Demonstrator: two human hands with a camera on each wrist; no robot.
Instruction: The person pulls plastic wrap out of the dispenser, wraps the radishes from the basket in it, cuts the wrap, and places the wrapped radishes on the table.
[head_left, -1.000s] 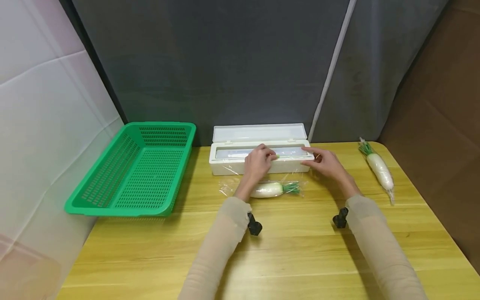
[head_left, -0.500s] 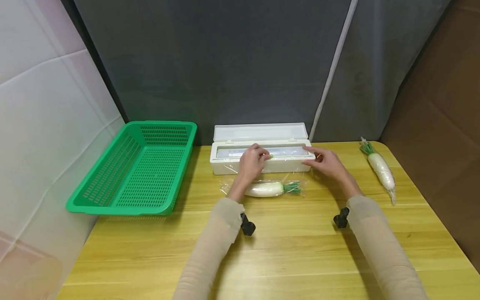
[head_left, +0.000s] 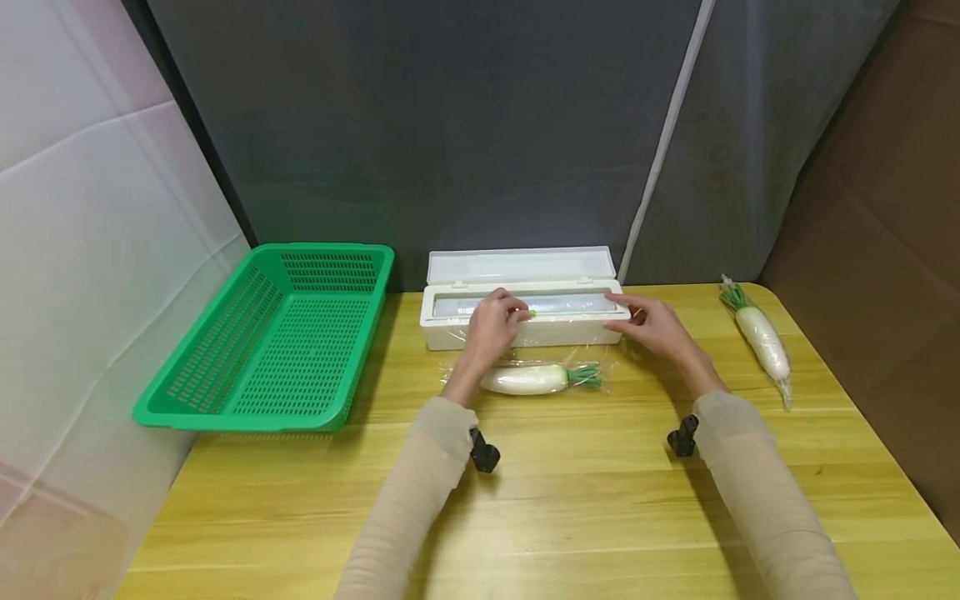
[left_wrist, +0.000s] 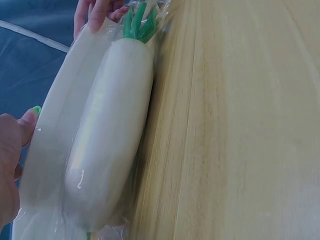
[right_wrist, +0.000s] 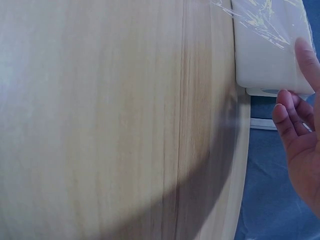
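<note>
A white cling film dispenser stands at the back of the table, its lid tipped up behind it. On its top edge my left hand pinches a small green slide cutter, left of the middle. My right hand grips the dispenser's right end, thumb against the front face in the right wrist view and fingers over the top. In front lies a white radish with green stems, clear film about it and up the dispenser's front. My left forearm partly hides the film's left end.
A green plastic basket stands at the left of the wooden table. Another radish, wrapped in film, lies near the right edge. A grey curtain hangs close behind the dispenser.
My left hand has slid left along the dispenser's top with the green slide cutter. The right hand keeps its hold on the right end; the radish in front stays where it was.
</note>
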